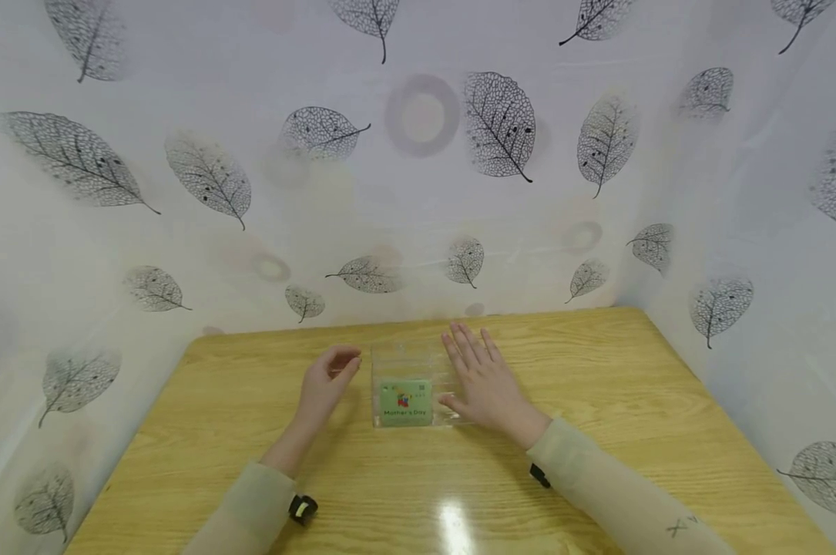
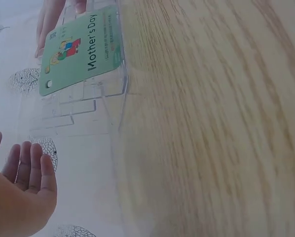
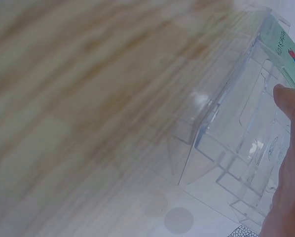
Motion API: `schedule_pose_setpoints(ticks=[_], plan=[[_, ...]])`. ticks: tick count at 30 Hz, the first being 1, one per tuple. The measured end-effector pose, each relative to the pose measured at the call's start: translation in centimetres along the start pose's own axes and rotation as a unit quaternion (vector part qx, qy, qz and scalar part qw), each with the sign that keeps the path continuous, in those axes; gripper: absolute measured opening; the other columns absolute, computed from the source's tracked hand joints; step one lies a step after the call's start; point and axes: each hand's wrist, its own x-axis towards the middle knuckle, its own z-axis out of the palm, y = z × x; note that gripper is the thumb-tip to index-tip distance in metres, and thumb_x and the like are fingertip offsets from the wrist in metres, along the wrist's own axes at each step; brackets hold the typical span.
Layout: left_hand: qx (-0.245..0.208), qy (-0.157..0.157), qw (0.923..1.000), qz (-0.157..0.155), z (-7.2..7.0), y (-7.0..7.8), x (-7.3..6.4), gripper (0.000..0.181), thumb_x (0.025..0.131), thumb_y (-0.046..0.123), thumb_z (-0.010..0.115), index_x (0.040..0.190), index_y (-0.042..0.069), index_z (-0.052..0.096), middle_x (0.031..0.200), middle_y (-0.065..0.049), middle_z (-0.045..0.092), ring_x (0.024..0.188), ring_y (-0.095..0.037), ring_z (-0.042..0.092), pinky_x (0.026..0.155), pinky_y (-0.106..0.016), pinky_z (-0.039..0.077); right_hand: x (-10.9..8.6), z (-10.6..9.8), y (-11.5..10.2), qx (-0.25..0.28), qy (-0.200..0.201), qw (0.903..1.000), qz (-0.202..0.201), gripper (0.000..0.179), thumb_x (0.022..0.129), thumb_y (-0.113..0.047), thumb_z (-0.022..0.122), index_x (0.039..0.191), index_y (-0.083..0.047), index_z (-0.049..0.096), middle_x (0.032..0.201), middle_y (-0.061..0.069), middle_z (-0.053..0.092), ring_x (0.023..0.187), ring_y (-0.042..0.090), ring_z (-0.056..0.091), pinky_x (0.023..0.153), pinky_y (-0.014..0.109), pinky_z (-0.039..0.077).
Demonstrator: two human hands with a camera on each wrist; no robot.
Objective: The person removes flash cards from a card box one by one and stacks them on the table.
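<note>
A clear plastic holder with stepped compartments (image 1: 401,361) stands on the wooden table. In its left front part is a green card (image 1: 405,416) printed "Mother's Day" with a small colourful figure; the left wrist view shows a hole in one corner. My right hand (image 1: 490,391) lies over the holder's right part, fingers straight and a little spread, thumb close by the card. Just left of the holder my left hand (image 1: 323,385) is apart from it, with loosely bent fingers and nothing in them. In the right wrist view, the thumb (image 3: 288,98) overlaps the holder's front compartments.
The wooden table (image 1: 390,493) ends at a back edge close behind the holder. White cloth with dark leaf prints (image 1: 418,193) hangs behind and along both sides. A black strap device (image 1: 303,509) sits at the left wrist, another (image 1: 539,475) at the right.
</note>
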Motion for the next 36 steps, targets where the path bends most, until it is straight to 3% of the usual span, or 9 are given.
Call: schedule_pose_setpoints(ticks=[3,7,14,16,36], plan=[[-0.03,-0.004,0.9992,-0.028,-0.2,-0.1,-0.1,0.026,0.105,0.008,0.066,0.126,-0.007,0.067,0.123,-0.027,0.071,0.093,-0.003,0.066,0.088,-0.016,0.056,0.0,-0.1,0.0,0.001,0.001,1.0,0.0,0.106,0.099,-0.072,0.054,0.169,-0.002,0.016,0.177,0.022,0.013,0.165,0.038,0.017,0.135,0.057,0.012],[-0.069,-0.013,0.9962,-0.052,-0.2,-0.4,-0.2,0.025,0.104,0.003,0.065,0.124,-0.012,0.066,0.12,-0.028,0.071,0.088,-0.002,0.067,0.085,-0.017,0.059,0.0,0.0,0.1,0.004,0.002,1.0,-0.001,0.106,0.099,-0.071,0.055,0.169,-0.001,0.016,0.177,0.022,0.011,0.165,0.039,0.017,0.135,0.057,0.011],[-0.111,-0.024,0.9898,-0.086,0.5,-0.7,-0.5,0.024,0.101,0.001,0.068,0.12,-0.014,0.066,0.097,-0.005,0.074,0.081,-0.003,0.067,0.08,-0.016,0.059,0.0,0.2,0.2,0.007,0.008,0.9999,-0.001,0.105,0.099,-0.069,0.057,0.168,-0.001,0.017,0.177,0.021,0.01,0.165,0.038,0.014,0.135,0.057,0.011],[-0.117,-0.026,0.9886,-0.091,0.7,-0.7,-0.6,0.024,0.101,0.0,0.068,0.12,-0.014,0.066,0.097,-0.004,0.074,0.081,-0.004,0.067,0.08,-0.016,0.059,-0.1,0.2,0.2,0.005,0.006,1.0,0.0,0.106,0.099,-0.07,0.057,0.169,-0.002,0.016,0.177,0.021,0.012,0.165,0.038,0.015,0.135,0.057,0.01],[-0.088,-0.029,0.9912,-0.094,2.4,-0.6,-1.1,0.022,0.098,0.001,0.073,0.115,-0.011,0.069,0.097,-0.009,0.075,0.081,-0.007,0.064,0.077,-0.018,0.057,0.0,0.8,0.3,-0.005,0.007,1.0,0.001,0.106,0.099,-0.071,0.056,0.169,-0.003,0.014,0.178,0.02,0.012,0.165,0.037,0.016,0.135,0.055,0.009]])
